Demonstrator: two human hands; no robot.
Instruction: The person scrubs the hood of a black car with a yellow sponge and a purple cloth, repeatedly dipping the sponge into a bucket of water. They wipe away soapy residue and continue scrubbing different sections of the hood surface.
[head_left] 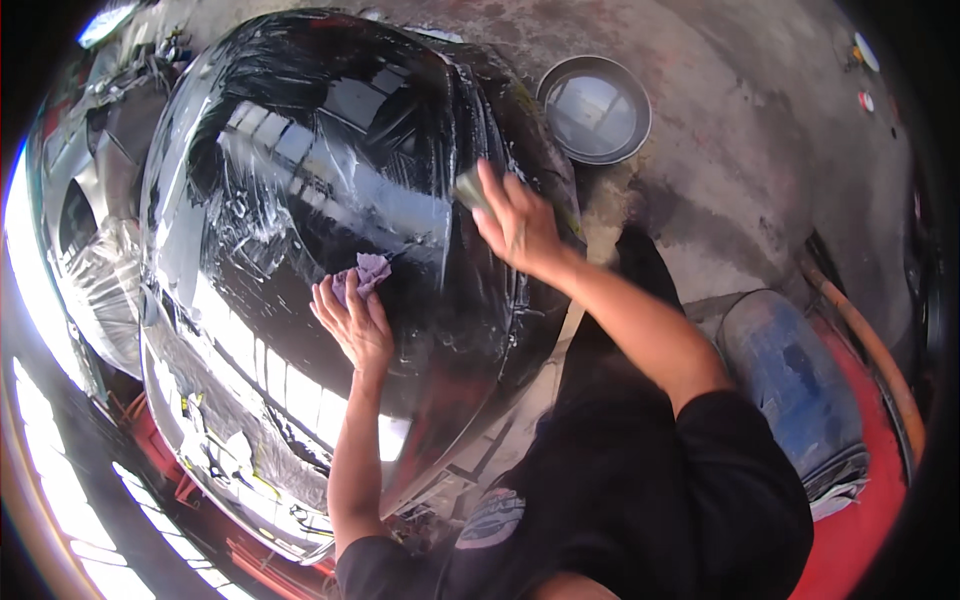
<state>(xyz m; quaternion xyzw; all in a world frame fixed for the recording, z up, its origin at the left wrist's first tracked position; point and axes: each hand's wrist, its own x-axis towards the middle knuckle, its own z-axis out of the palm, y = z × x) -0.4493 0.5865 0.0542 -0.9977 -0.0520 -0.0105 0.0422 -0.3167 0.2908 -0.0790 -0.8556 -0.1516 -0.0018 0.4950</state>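
Under both my hands lies a glossy black car panel [420, 350], wet and streaked with whitish residue. My left hand [357, 325] rests on its middle with the fingers closed over a crumpled purple cloth [368, 272]. Farther right, near a raised crease of the panel, my right hand [520, 225] presses a small greenish-grey pad [470, 188] to the surface. That pad is partly hidden by the fingers and smeared by motion, so its exact kind does not show.
A round dark basin [645, 130] of liquid stands on the concrete floor [740, 120] beyond the panel's right side. Nearer on the right are a blue drum [790, 375] and an orange-brown hose [870, 345]. Crinkled clear plastic sheeting [105, 295] covers something at left.
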